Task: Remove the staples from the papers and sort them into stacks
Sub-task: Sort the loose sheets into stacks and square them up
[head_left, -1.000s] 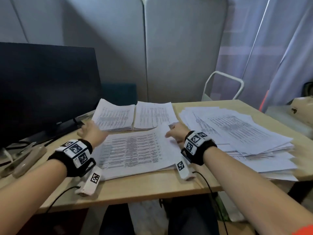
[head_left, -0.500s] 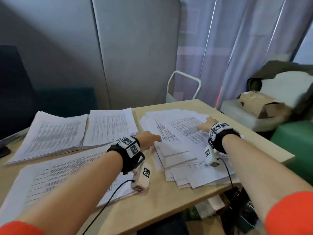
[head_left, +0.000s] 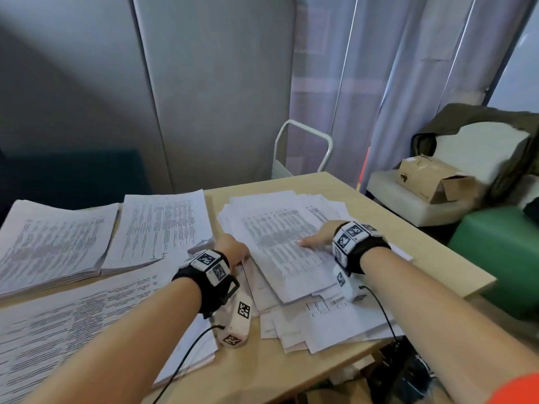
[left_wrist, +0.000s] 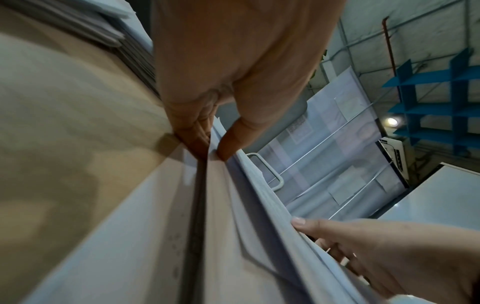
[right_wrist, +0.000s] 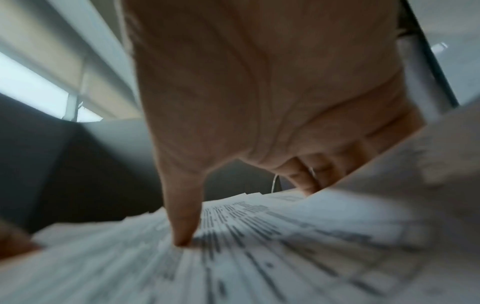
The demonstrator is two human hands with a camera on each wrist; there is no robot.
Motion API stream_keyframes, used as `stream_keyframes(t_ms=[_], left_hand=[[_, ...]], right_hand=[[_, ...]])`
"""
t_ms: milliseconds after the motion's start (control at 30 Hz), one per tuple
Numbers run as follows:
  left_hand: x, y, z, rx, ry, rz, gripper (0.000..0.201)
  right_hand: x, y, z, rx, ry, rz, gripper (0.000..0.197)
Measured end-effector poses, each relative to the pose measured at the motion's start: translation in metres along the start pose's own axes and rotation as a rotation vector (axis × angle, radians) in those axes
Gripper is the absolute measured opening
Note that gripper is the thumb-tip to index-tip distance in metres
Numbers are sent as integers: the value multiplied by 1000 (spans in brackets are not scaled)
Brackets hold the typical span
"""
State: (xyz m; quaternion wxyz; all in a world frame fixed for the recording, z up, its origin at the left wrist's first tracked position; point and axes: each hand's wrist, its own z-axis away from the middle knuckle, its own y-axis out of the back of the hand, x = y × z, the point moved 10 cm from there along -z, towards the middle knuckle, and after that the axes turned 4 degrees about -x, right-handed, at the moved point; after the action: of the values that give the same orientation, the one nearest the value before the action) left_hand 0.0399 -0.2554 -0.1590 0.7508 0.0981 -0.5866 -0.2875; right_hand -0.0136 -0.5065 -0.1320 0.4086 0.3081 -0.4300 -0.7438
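The papers [head_left: 280, 240] are white with rows of dark grey print, as are the two stacks [head_left: 102, 231] at the desk's far left edge. The desk [head_left: 437, 258] is pale wood. Both wristbands [head_left: 353, 237] are black with white blocks of black-and-white square codes. A sleeve [head_left: 516, 389] looks orange-red, though blurred.

both arms reach forward; left grip [head_left: 233, 247] pinches with thumb and fingers, right grip [head_left: 319, 236] thumb extended, fingers curled.

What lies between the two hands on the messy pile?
In the head view, only printed sheets of the messy pile span the gap between the left hand and right hand.
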Motion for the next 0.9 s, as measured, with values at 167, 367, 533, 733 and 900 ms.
stream_keyframes(t_ms=[167, 367, 533, 733, 900], left_hand=[[-4, -2, -3, -37, 13, 45, 29], [-14, -7, -3, -111, 95, 161, 24], [-16, -5, -12, -55, 72, 311, 17], [-20, 0, -14, -26, 90, 219, 61], [-20, 3, -8, 19, -2, 306, 53]], right_hand=[[5, 12, -7, 35, -36, -80, 91], [37, 17, -9, 115, -118, -164, 96], [25, 15, -10, 79, -99, -113, 95], [-49, 9, -4, -40, 92, -95, 117], [-31, 5, -10, 125, 5, -174, 61]])
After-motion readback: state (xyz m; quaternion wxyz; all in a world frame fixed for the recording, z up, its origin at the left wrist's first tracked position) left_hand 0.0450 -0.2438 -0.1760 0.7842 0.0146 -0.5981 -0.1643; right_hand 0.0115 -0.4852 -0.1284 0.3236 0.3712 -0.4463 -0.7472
